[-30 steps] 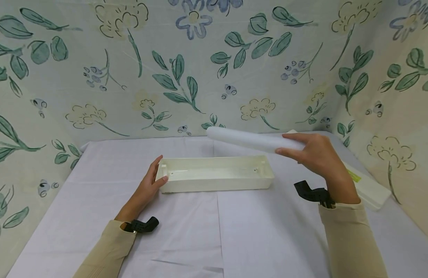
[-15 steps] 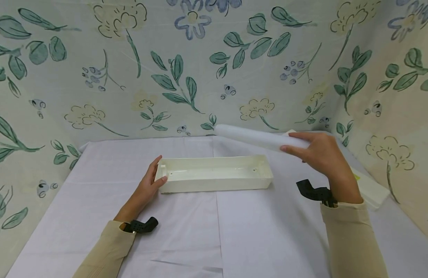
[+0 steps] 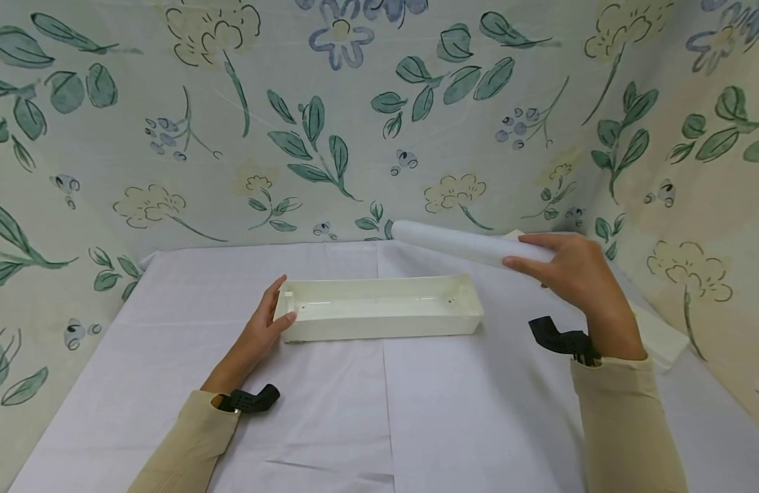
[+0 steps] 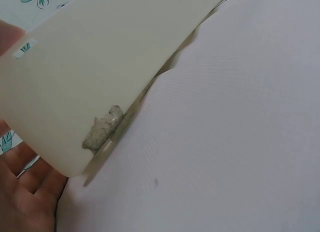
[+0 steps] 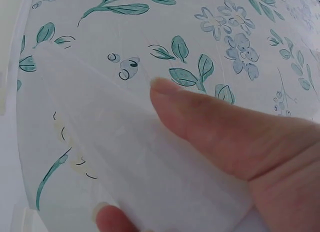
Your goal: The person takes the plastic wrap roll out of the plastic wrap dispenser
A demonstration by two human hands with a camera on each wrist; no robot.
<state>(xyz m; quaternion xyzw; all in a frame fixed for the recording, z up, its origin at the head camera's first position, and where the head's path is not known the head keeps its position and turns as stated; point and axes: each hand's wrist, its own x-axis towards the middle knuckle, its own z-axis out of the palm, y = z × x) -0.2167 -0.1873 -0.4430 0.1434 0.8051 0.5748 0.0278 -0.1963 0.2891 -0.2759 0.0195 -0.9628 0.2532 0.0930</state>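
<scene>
Head view: left hand (image 3: 259, 332) grips the tray (image 3: 386, 328); raised right hand (image 3: 579, 274) pinches the white roll (image 3: 453, 242).

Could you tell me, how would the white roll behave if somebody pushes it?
The white roll would probably roll, as it looks round and long. It seems fairly stiff: the right hand grips it toward one end, and the rest extends without visible sag. It may be light, since one hand alone holds it up.
</scene>
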